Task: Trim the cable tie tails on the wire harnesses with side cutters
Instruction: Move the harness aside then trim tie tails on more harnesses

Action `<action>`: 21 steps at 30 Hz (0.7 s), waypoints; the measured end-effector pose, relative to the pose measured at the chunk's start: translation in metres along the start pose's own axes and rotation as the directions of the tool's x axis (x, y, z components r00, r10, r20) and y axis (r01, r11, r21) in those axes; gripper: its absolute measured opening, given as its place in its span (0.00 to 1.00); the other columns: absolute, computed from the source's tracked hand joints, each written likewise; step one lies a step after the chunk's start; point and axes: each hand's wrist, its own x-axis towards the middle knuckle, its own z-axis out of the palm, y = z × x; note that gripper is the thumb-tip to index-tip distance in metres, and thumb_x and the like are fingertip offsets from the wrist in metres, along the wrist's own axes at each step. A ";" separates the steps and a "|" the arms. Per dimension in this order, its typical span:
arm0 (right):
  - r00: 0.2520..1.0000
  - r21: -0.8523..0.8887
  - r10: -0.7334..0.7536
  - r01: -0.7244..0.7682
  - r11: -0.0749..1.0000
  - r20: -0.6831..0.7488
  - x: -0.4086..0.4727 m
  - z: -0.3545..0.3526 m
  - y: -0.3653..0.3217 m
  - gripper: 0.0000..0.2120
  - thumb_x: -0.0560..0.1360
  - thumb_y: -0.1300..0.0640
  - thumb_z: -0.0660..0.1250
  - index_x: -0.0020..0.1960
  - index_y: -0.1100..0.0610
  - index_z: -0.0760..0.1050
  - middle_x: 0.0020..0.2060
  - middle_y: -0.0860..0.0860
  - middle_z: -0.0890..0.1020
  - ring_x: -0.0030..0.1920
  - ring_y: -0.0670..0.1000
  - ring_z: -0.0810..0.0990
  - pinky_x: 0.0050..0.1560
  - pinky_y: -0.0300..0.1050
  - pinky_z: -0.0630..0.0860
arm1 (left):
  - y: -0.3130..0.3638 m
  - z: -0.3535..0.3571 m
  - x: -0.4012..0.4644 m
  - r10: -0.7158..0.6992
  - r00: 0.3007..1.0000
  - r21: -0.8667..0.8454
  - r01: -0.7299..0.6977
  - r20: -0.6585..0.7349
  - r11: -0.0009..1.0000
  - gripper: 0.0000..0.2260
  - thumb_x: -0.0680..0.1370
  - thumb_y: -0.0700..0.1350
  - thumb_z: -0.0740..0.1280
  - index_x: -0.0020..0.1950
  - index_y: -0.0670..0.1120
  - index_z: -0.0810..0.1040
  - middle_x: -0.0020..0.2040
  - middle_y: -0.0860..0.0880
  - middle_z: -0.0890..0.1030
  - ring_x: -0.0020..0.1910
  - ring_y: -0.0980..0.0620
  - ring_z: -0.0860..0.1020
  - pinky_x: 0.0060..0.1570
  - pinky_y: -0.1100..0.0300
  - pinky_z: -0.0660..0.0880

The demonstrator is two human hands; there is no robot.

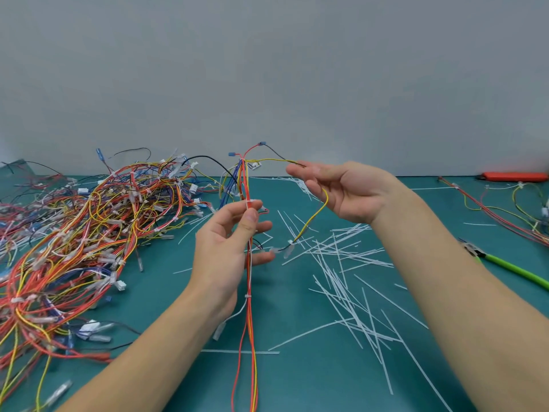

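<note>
My left hand point(228, 248) pinches a wire harness point(250, 310) of red, orange and yellow wires near a white cable tie, holding it upright above the green mat. My right hand point(341, 188) is raised to the right and holds a yellow branch wire point(315, 215) of the same harness between its fingers; the branch hangs down to a clear-sleeved terminal. The green-handled side cutters point(505, 267) lie on the mat at the right, apart from both hands. Many cut white tie tails point(350, 281) are scattered under and beside my right forearm.
A large tangled pile of harnesses point(80, 233) covers the left of the green mat point(297, 382). More harnesses point(511, 212) lie at the far right, with an orange-red tool point(514, 176) by the grey wall behind.
</note>
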 end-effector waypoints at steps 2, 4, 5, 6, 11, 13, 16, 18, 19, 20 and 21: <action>1.000 0.025 0.006 -0.005 1.000 -0.014 0.001 -0.001 0.002 0.10 0.85 0.68 0.56 0.56 0.69 0.76 0.49 0.57 0.88 0.38 0.47 0.87 0.34 0.37 0.82 | -0.001 0.000 0.001 -0.008 1.000 -0.011 0.008 0.011 1.000 0.09 0.83 0.45 0.67 0.60 0.45 0.82 0.59 0.48 0.84 0.56 0.48 0.85 0.34 0.54 0.82; 1.000 0.034 0.010 -0.009 0.999 -0.029 0.001 -0.001 0.003 0.11 0.85 0.68 0.55 0.57 0.71 0.75 0.48 0.57 0.88 0.35 0.47 0.87 0.32 0.37 0.82 | -0.003 0.000 0.001 -0.014 1.000 -0.027 0.015 0.018 1.000 0.08 0.83 0.45 0.67 0.60 0.46 0.82 0.59 0.49 0.85 0.55 0.47 0.86 0.34 0.54 0.83; 0.999 0.034 0.013 -0.012 0.999 -0.036 0.002 -0.001 0.003 0.11 0.86 0.67 0.55 0.58 0.71 0.75 0.48 0.57 0.88 0.35 0.47 0.86 0.32 0.37 0.82 | -0.003 0.000 0.001 -0.016 1.000 -0.038 0.017 0.026 0.999 0.08 0.83 0.44 0.66 0.60 0.47 0.82 0.59 0.49 0.85 0.54 0.46 0.86 0.36 0.53 0.84; 0.999 0.037 0.017 -0.016 0.999 -0.041 0.003 -0.001 0.003 0.11 0.86 0.67 0.55 0.60 0.71 0.75 0.48 0.57 0.88 0.34 0.46 0.86 0.32 0.37 0.82 | -0.003 0.000 0.002 -0.020 0.999 -0.048 0.021 0.033 0.999 0.08 0.84 0.44 0.66 0.61 0.47 0.82 0.59 0.49 0.85 0.54 0.45 0.86 0.38 0.52 0.85; 0.989 -0.143 -0.015 -0.006 0.990 -0.145 0.007 0.002 0.012 0.10 0.86 0.62 0.58 0.56 0.61 0.78 0.39 0.52 0.85 0.26 0.42 0.77 0.22 0.31 0.69 | -0.003 0.000 0.002 -0.010 0.994 -0.046 0.015 0.106 0.999 0.08 0.84 0.44 0.65 0.60 0.50 0.81 0.60 0.49 0.85 0.54 0.42 0.86 0.49 0.46 0.85; 0.980 -0.435 -0.104 0.020 0.900 -0.171 0.007 0.006 0.017 0.08 0.85 0.59 0.63 0.59 0.61 0.78 0.38 0.52 0.83 0.27 0.43 0.72 0.24 0.32 0.65 | -0.003 0.001 0.000 0.018 0.990 0.001 -0.018 0.140 1.000 0.09 0.85 0.41 0.64 0.61 0.51 0.81 0.60 0.50 0.85 0.53 0.44 0.87 0.42 0.49 0.86; 0.993 -0.602 -0.112 0.068 0.796 -0.037 0.004 0.013 0.021 0.21 0.77 0.48 0.73 0.62 0.63 0.80 0.36 0.51 0.84 0.30 0.45 0.70 0.27 0.34 0.65 | -0.005 0.002 -0.003 0.082 0.985 0.149 -0.105 0.152 0.983 0.12 0.84 0.38 0.64 0.59 0.53 0.82 0.57 0.54 0.84 0.48 0.50 0.86 0.30 0.56 0.81; 0.996 -0.630 -0.061 0.089 0.772 0.067 0.001 0.017 0.023 0.27 0.68 0.42 0.75 0.60 0.58 0.82 0.38 0.51 0.84 0.31 0.45 0.72 0.27 0.34 0.65 | -0.008 0.002 -0.002 0.140 0.980 0.263 -0.174 0.144 0.949 0.15 0.83 0.36 0.66 0.55 0.57 0.83 0.52 0.56 0.84 0.45 0.53 0.84 0.27 0.58 0.77; 0.994 -0.636 -0.042 0.098 0.766 0.103 0.000 0.018 0.024 0.27 0.67 0.42 0.76 0.60 0.56 0.82 0.40 0.51 0.84 0.33 0.46 0.72 0.27 0.34 0.64 | -0.010 0.000 0.000 0.184 0.971 0.342 -0.227 0.154 0.912 0.17 0.83 0.36 0.66 0.54 0.60 0.83 0.48 0.57 0.83 0.43 0.54 0.82 0.27 0.59 0.76; 0.990 -0.632 -0.028 0.108 0.768 0.135 0.001 0.018 0.026 0.25 0.67 0.43 0.76 0.59 0.55 0.83 0.42 0.52 0.84 0.35 0.47 0.73 0.27 0.34 0.64 | -0.011 -0.002 0.002 0.225 0.957 0.430 -0.284 0.183 0.857 0.19 0.82 0.35 0.67 0.53 0.62 0.83 0.46 0.60 0.82 0.42 0.57 0.80 0.31 0.59 0.76; 0.986 -0.617 -0.019 0.120 0.778 0.168 0.001 0.017 0.026 0.23 0.67 0.46 0.77 0.59 0.53 0.83 0.44 0.51 0.84 0.36 0.48 0.73 0.27 0.34 0.64 | -0.012 -0.003 0.004 0.259 0.940 0.505 -0.339 0.224 0.794 0.19 0.81 0.34 0.68 0.54 0.60 0.84 0.46 0.62 0.81 0.42 0.60 0.78 0.39 0.60 0.76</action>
